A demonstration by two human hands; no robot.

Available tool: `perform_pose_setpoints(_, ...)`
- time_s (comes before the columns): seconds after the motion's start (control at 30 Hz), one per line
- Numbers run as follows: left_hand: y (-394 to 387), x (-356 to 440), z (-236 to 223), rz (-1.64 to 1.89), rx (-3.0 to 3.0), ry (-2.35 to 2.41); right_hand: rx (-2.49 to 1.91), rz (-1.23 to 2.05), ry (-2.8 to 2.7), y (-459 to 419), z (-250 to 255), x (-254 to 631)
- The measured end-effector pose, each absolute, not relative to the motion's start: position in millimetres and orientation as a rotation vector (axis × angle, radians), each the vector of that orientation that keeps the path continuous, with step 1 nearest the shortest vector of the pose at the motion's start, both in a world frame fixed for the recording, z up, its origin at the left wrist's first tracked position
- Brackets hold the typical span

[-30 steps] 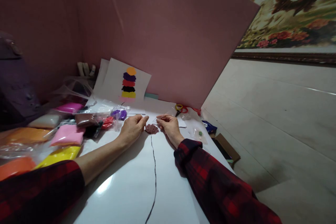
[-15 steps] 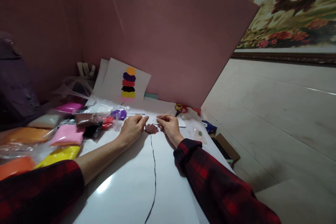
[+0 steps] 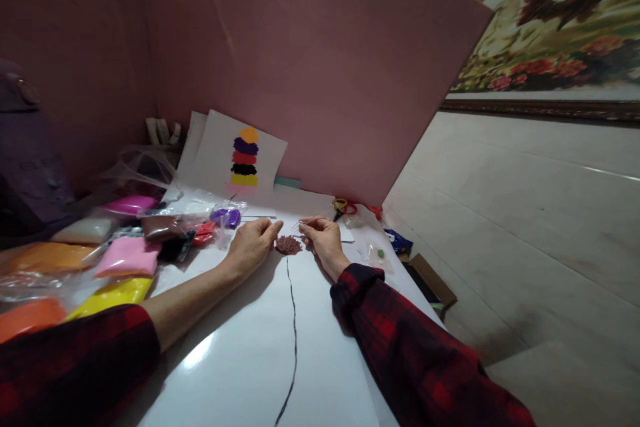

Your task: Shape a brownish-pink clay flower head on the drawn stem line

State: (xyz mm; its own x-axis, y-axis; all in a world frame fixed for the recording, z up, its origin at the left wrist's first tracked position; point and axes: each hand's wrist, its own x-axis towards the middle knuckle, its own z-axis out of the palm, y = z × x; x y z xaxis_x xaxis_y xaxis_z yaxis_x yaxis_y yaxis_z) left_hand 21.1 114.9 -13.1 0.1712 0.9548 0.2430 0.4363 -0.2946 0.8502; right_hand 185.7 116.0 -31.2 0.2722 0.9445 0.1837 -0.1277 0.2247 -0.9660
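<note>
A small brownish-pink clay flower lies on a white sheet at the top of a thin black stem line. My left hand rests on the sheet just left of the flower, fingers curled, its fingertips touching the flower's edge. My right hand sits just right of the flower and pinches a thin pin-like tool whose tip points at the petals.
Bags of coloured clay in pink, yellow, orange, brown and purple crowd the left of the table. A paper with stacked colour swatches leans on the pink board. Scissors with red and yellow handles lie behind my right hand. A cardboard box sits off the table's right edge.
Almost nothing differs; both hands stay beside the flower, with only tiny shifts of the right hand's fingers and tool.
</note>
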Motion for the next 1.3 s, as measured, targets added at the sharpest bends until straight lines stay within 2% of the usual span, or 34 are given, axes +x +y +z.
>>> perform_pose_setpoints(1.3, 114.8, 21.6, -13.8, 1.083, 1.863, 1.314, -1.045, 0.957, -1.055, 115.7, -32.7, 184.3)
